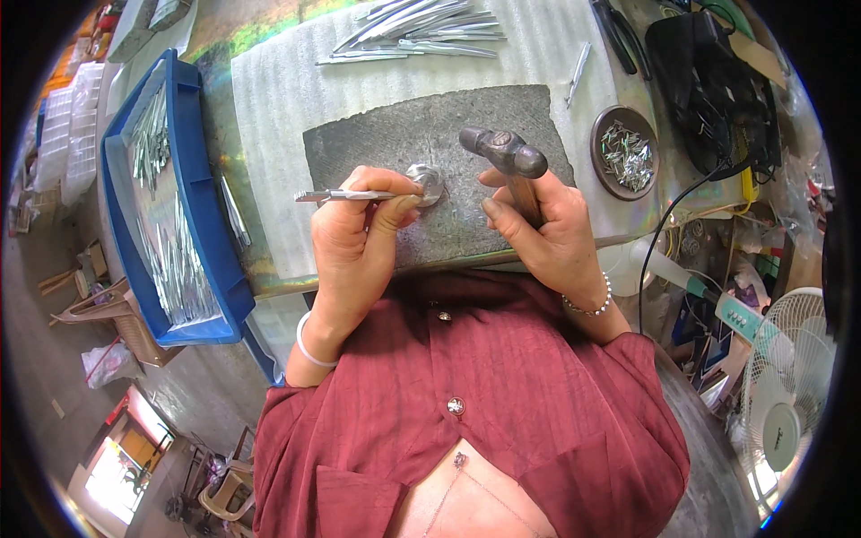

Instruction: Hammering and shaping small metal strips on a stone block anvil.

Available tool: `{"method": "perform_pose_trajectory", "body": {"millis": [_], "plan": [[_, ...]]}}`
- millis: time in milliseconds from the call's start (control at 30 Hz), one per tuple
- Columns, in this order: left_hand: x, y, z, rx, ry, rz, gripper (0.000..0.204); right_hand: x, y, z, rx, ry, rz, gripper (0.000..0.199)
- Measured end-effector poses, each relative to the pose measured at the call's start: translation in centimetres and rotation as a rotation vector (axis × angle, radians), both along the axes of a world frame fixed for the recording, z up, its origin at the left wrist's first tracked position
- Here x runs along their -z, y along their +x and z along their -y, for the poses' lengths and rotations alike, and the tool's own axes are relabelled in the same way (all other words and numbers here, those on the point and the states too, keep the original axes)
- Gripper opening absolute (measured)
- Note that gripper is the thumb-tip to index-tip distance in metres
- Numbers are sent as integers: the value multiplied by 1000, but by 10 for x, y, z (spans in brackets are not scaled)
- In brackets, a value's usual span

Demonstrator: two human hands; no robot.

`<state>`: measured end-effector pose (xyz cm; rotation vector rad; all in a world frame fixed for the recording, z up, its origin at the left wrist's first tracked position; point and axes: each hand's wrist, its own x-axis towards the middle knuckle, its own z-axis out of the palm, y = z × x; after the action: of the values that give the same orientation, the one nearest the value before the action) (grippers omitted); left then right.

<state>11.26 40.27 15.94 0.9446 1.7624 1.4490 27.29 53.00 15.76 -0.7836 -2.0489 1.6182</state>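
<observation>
My left hand (354,233) is closed on a slim silver metal piece (345,195), pinched between thumb and fingers and lying roughly level. One end reaches past the hand to the left; the other is at a small round shiny metal block (429,184) on a dark grey mat (377,134). Whether the tip touches the block is hidden by my fingers. In my right hand (547,220) is a ball-peen hammer (507,151), gripped by its wooden handle, its head raised above the mat to the right of the block.
A blue tray (235,282) of slim metal pieces stands at left, with a few pieces (235,211) beside it. More pieces (421,27) lie piled at the far side. A round dish (599,148) of small metal parts sits at right, near a black bag (704,90) and a fan (780,394).
</observation>
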Motion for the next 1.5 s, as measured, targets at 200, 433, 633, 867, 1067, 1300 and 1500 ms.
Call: {"method": "perform_pose_trajectory", "body": {"millis": [200, 433, 633, 867, 1067, 1300, 1500], "plan": [[-1, 1, -1, -7, 12, -7, 8, 1, 0, 1, 13, 21, -24, 20], [-1, 2, -1, -14, -4, -51, 7, 2, 1, 0, -2, 64, 0, 22], [-2, 1, -10, 108, 129, -743, 28, -9, 1, 5, -34, -333, -190, 35], [36, -8, 2, 334, 182, -927, 27, -72, -35, -1, -347, 349, -273, 22], [-13, -9, -4, 265, 100, -731, 19, -87, -51, 0, -444, 538, -272, 16], [10, -14, -2, 188, 260, -778, 13, -108, -33, 3, -440, 277, 16, 29], [1, -19, -4, 234, 228, -683, 16, -125, 4, 3, -287, -8, 40, 36]]}}
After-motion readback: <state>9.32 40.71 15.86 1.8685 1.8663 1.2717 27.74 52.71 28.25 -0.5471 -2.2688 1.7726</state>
